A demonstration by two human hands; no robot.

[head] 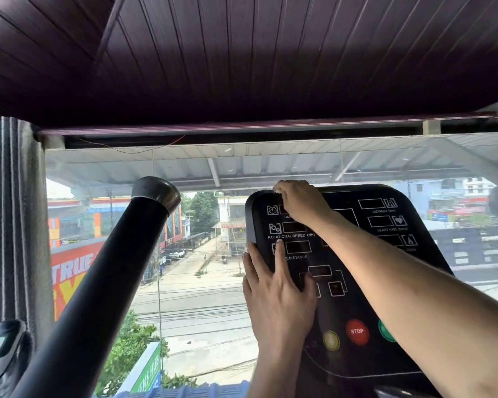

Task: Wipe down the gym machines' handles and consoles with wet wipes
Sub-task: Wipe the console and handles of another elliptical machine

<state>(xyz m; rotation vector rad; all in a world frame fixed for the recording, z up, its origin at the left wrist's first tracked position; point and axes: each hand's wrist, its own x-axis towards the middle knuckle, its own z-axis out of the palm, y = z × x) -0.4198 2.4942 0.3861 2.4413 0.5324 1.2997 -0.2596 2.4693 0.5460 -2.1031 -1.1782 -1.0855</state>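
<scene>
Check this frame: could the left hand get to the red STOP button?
Probably yes: the left hand lies flat on the console, and bare panel separates it from the STOP button nearby.

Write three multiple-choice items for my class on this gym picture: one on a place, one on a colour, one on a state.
1. Where does the right hand rest on the black plastic console?
A. upper left corner
B. lower right corner
C. underneath

2. What colour is the round STOP button?
A. blue
B. red
C. white

3. How does the left hand lie?
A. clenched in a fist
B. gripping the black tubular handle
C. fingers straight against the console

Answers: 1 A, its knuckles sit at the top left edge; 2 B, it is red with white lettering; 3 C, straight fingers press the left side.
</scene>
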